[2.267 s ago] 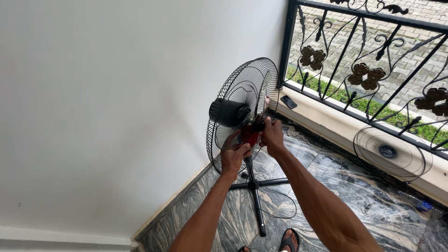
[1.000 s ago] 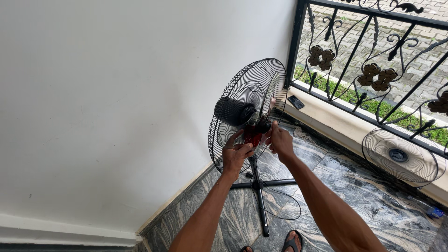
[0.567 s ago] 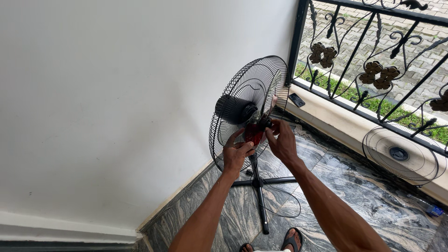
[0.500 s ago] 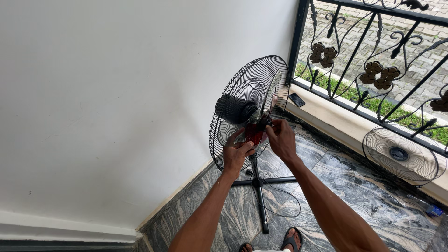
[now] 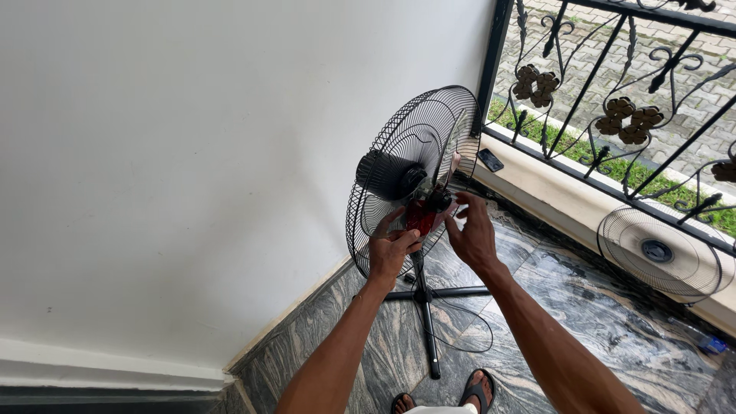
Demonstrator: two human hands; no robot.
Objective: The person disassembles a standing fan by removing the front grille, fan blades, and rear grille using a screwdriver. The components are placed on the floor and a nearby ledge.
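While the left hand closes around the red blade of the standing fan, the right hand stays just beside the dark hub cap, with its fingers spread and loose. From this view I cannot tell if the right fingertips touch the cap or only come very near to it. The left fingers curl on the lower part of the blade, with the thumb on top, so the blade lies inside this grasp, below the hub and in front of the rear guard. The guard is a round black wire grille, tilted, and the black motor housing sits behind it.

The fan stands on a thin pole with a cross base on the marbled floor, close to the white wall on the left. A thin black cable lies looped on the floor near the base. To the right, a second wire grille leans against the low ledge under the black iron railing, well apart from the hands. A small dark flat thing lies on the ledge behind the fan. Open floor lies between the fan and the leaning grille. The person's sandalled feet are at the bottom edge.
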